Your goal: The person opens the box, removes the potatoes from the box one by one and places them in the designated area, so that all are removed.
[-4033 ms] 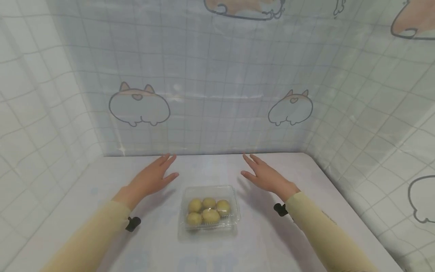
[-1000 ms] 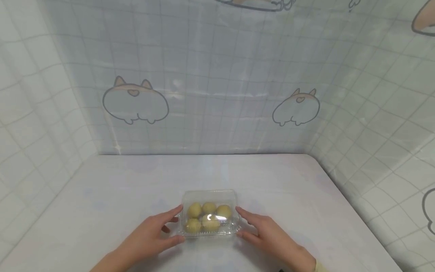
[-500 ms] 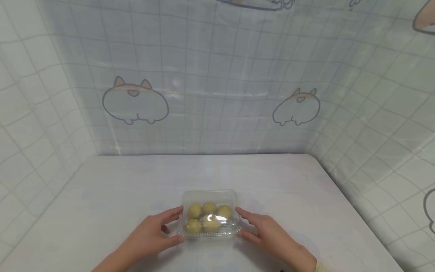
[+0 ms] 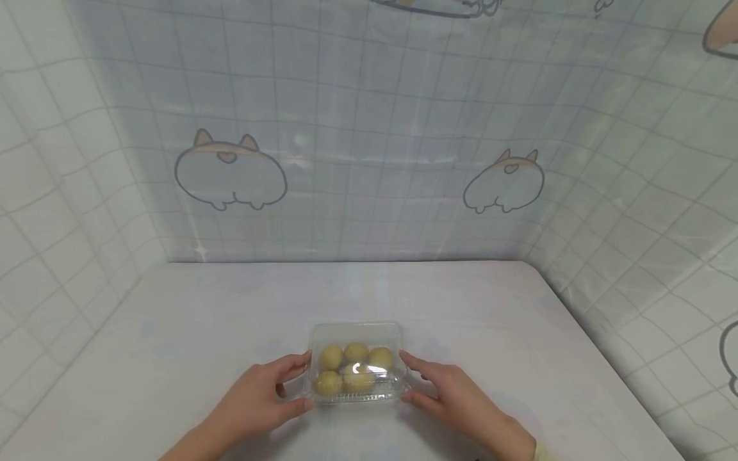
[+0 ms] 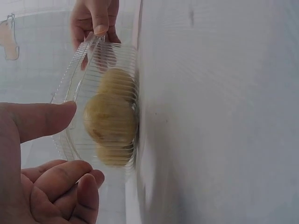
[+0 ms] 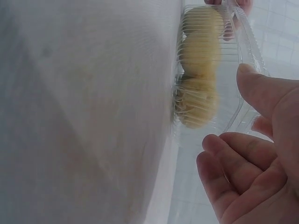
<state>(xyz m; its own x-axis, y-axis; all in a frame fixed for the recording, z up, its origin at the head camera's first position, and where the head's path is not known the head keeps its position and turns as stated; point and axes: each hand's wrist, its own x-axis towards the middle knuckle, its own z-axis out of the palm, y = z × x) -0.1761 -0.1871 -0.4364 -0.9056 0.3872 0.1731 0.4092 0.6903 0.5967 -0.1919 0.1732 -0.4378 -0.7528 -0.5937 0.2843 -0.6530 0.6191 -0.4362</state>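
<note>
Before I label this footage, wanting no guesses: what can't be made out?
Head view: glare on the clear plastic clamshell hides part of the yellow rounded pieces.
Left wrist view: the clamshell's ribbed wall obscures the pieces' surface.
Right wrist view: the top edge cuts off most of the left hand.

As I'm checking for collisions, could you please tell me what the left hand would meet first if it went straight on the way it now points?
The left hand would probably meet the clear container first; the fingers seem to touch it, though depth is unclear.
</note>
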